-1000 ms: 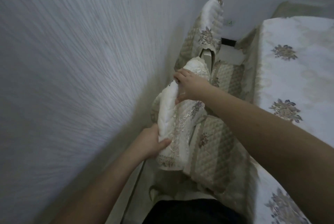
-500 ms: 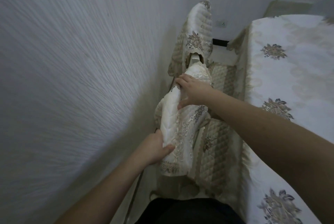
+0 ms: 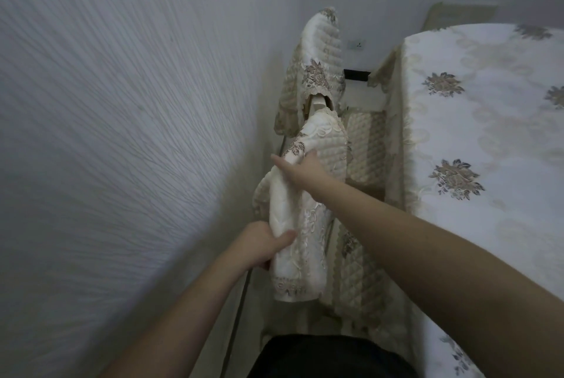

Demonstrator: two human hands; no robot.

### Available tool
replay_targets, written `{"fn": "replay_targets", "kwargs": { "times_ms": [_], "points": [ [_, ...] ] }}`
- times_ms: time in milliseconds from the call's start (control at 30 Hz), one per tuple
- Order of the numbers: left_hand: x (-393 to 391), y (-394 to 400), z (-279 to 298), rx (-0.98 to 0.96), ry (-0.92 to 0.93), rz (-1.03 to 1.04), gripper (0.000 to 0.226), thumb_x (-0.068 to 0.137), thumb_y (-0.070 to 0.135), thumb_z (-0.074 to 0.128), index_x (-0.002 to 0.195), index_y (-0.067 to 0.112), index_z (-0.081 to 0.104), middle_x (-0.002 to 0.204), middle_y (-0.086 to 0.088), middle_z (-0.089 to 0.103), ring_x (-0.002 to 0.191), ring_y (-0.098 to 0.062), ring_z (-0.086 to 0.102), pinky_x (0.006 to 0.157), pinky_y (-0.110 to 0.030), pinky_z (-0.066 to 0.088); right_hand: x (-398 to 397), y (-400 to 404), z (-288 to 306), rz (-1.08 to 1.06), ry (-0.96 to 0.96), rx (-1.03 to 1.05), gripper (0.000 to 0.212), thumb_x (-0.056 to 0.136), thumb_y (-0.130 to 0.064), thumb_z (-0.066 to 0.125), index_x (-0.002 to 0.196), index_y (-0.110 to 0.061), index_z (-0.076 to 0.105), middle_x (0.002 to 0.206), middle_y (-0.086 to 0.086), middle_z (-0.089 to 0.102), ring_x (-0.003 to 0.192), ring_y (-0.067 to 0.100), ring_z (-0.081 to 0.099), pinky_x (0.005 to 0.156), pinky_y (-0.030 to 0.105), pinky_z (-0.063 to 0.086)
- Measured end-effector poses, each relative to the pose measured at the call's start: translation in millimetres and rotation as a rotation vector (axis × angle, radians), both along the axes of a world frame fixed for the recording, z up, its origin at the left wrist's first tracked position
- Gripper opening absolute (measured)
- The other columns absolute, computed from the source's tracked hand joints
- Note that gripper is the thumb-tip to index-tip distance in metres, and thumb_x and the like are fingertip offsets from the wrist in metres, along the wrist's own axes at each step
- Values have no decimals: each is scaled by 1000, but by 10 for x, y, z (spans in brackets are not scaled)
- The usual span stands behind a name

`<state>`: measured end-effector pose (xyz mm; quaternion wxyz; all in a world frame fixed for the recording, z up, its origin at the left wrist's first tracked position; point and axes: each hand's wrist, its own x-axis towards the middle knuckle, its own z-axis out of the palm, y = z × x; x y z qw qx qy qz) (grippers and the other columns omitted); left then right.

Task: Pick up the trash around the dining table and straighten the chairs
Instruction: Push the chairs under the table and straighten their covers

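Both hands, left hand (image 3: 259, 244) and right hand (image 3: 300, 168), grasp the near chair (image 3: 300, 225).

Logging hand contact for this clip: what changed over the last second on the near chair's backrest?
The right hand let go of its curled grip on the top of the near chair backrest and now lies flatter, fingers stretched across the cover. The left hand still grips the backrest's lower edge. The far chair and table kept their places.
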<state>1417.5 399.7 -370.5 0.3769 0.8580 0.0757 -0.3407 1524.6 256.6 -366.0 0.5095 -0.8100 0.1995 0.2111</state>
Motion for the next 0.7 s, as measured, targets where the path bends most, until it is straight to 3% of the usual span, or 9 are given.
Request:
{"fn": "replay_targets", "kwargs": {
  "times_ms": [33, 100, 233, 400, 567, 700],
  "points": [
    [4, -14, -7, 9, -15, -13, 45, 84, 49, 63, 93, 5, 65, 77, -5, 68, 63, -19, 69, 55, -33, 59, -3, 65, 8, 20, 16, -22, 127, 72, -60, 71, 149, -4, -13, 152, 18, 25, 136, 35, 33, 105, 42, 37],
    [-5, -29, -12, 33, -50, -39, 42, 84, 45, 62, 93, 4, 64, 76, -5, 68, 62, -20, 69, 53, -33, 58, 4, 138, 4, 18, 14, -67, 129, 73, -50, 74, 147, -5, -21, 152, 19, 23, 135, 36, 34, 103, 43, 40],
    [-53, -8, -22, 18, -101, -59, 33, 88, 41, 60, 88, 7, 59, 70, 1, 62, 51, -11, 61, 38, -19, 42, 15, 170, 14, -2, 18, -116, 120, 75, -43, 72, 149, -5, -15, 148, 19, 30, 129, 34, 40, 101, 43, 43],
    [-108, 3, -55, 0, -120, -75, 35, 88, 43, 57, 84, 8, 59, 74, -5, 66, 62, -21, 68, 54, -31, 58, -45, 200, 56, 31, 32, -161, 115, 79, -42, 69, 148, -5, -14, 144, 20, 36, 125, 35, 43, 99, 44, 44],
    [-154, -20, -59, -32, -114, -72, 35, 88, 42, 57, 81, 8, 59, 70, -3, 64, 60, -20, 67, 55, -32, 58, -66, 196, 94, 58, 31, -181, 117, 78, -43, 69, 148, -4, -16, 148, 21, 30, 131, 35, 38, 107, 43, 37],
    [-207, -136, -73, -40, -88, -72, 43, 89, 44, 56, 99, 3, 64, 86, -6, 67, 65, -17, 65, 52, -27, 52, -115, 85, 114, 123, 26, -248, 114, 76, -46, 67, 148, 0, -9, 140, 19, 40, 125, 31, 45, 99, 37, 42]
  ]
}}
